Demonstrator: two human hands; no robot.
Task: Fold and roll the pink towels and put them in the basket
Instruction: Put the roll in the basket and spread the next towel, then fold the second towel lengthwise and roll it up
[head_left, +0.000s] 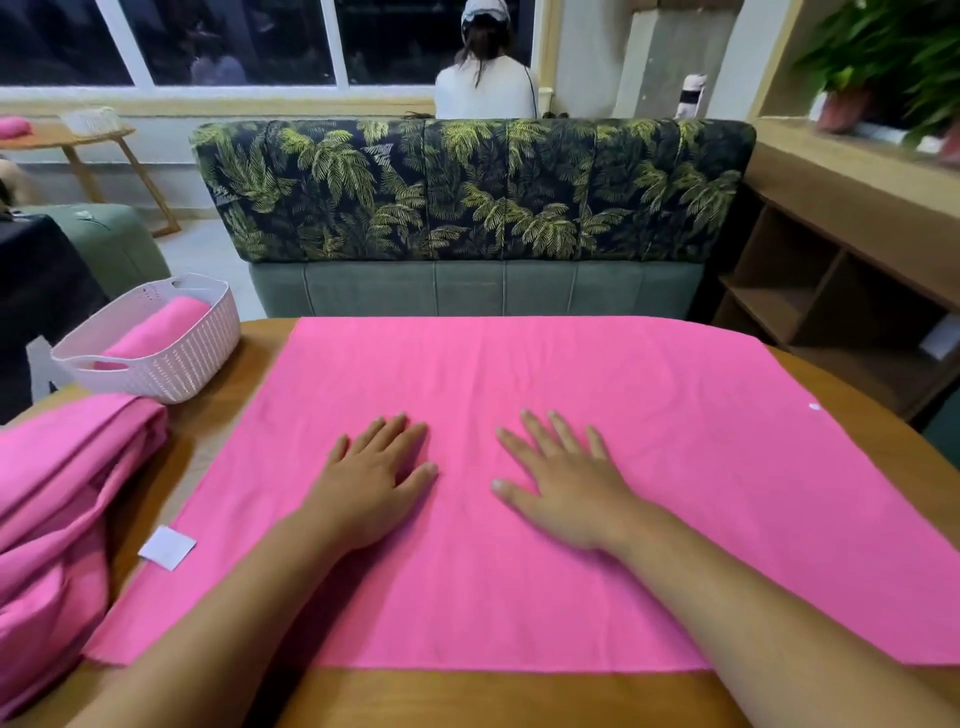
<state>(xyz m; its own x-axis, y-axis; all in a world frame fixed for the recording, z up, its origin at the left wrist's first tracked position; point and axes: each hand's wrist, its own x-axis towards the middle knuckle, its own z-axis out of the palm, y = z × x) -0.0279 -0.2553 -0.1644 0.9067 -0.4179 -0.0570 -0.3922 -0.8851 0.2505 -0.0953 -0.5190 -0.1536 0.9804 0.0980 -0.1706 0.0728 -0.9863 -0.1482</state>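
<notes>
A pink towel (649, 467) lies spread flat across the wooden table (467, 699), a white label (167, 546) at its near left corner. My left hand (371, 478) rests palm down on its middle, fingers straight. My right hand (563, 480) lies flat beside it, fingers spread. A pale woven basket (171, 364) stands at the table's far left corner with one rolled pink towel (161, 330) inside. A heap of loose pink towels (57, 519) sits at the left edge.
A sofa (472, 208) with a palm-leaf back stands just beyond the table. A person (485, 78) sits behind it, facing away. Wooden shelves (831, 312) run along the right. A small side table (78, 140) stands far left.
</notes>
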